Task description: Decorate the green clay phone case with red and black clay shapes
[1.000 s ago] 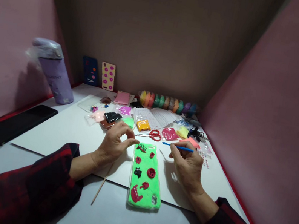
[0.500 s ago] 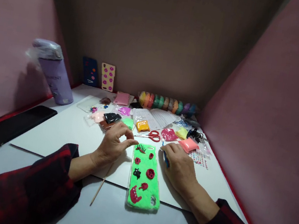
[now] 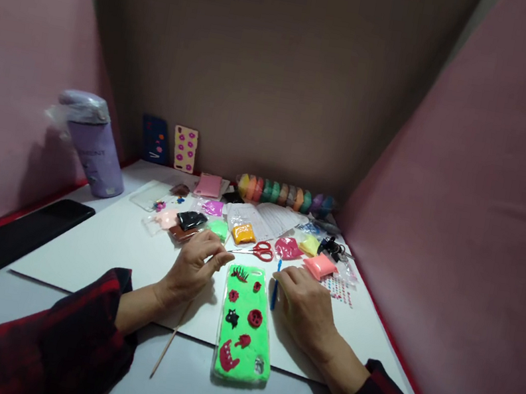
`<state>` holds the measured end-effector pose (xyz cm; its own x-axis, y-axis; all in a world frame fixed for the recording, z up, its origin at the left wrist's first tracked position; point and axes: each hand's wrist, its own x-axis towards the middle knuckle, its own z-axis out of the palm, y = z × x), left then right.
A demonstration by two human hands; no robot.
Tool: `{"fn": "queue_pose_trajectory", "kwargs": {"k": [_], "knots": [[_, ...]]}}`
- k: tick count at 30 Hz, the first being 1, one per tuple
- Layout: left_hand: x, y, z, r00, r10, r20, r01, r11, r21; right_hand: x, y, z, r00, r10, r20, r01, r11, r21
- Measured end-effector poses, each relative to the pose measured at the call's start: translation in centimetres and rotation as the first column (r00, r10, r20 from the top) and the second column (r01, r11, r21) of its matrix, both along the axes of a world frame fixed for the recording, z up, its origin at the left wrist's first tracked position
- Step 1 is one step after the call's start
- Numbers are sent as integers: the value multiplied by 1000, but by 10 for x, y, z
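A phone case covered in bright green clay (image 3: pixel 257 340), with red and black clay figures on it, lies between my hands at the white board's near edge. My left hand (image 3: pixel 194 267) rests left of the case's top. Its thumb and forefinger are pinched together close to the upper left corner; what they hold is too small to make out. My right hand (image 3: pixel 304 306) lies on the board right of the case, fingers curled around a thin blue modelling tool (image 3: pixel 276 280) that points away from me.
A wooden stick (image 3: pixel 171 342) lies under my left wrist. Red scissors (image 3: pixel 261 250), several clay packets (image 3: pixel 243 233) and a row of clay tubs (image 3: pixel 283 194) lie beyond. A purple tumbler (image 3: pixel 93 145) and black phone (image 3: pixel 9 236) are at left; two decorated cases (image 3: pixel 185 148) lean on the back wall.
My right hand came down from the air onto the board beside the case, and the blue tool turned from pointing left to pointing away. The left hand kept its pinch.
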<state>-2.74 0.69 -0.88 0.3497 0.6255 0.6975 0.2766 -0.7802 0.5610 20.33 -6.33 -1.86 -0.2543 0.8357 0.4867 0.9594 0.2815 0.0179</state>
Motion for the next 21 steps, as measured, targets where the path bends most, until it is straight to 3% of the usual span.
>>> {"fn": "queue_pose_trajectory", "kwargs": {"k": [12,21], "knots": [[1,-3,2,998,38,-57,-43,996,-77,1,-2,0,993,27,-112,-19,997,71],[0,-2,0,999,21,-38,-21,1000,-11,0,-3,-2,979,-5,-205,16,998,53]]}}
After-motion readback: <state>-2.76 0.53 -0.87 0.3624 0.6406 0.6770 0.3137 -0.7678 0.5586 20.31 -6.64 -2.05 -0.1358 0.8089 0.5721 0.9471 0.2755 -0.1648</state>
